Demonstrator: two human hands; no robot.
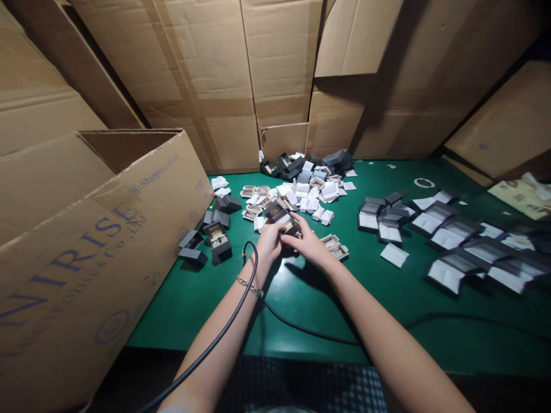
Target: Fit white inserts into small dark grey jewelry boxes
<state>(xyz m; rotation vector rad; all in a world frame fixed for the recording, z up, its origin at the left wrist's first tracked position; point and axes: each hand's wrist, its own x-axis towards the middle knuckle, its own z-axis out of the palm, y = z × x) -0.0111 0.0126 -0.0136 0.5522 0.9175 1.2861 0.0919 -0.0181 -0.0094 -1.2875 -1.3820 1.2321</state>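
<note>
Both my hands meet over the middle of the green table (301, 298). My left hand (270, 241) and my right hand (306, 241) are closed round one small dark hinged box (282, 216), its lid standing open. The left wrist wears a thin chain bracelet (249, 285), and a black cable (224, 332) runs along that forearm. A pile of white inserts and small pale trays (297, 198) lies just beyond the hands. One pale tray (336, 245) sits right of my right hand.
A large printed cardboard carton (90, 252) stands open at the left. Open dark boxes lie left of the hands (217, 235), at the back (310, 162) and in rows at the right (456, 241). Cardboard sheets (279, 74) wall the back.
</note>
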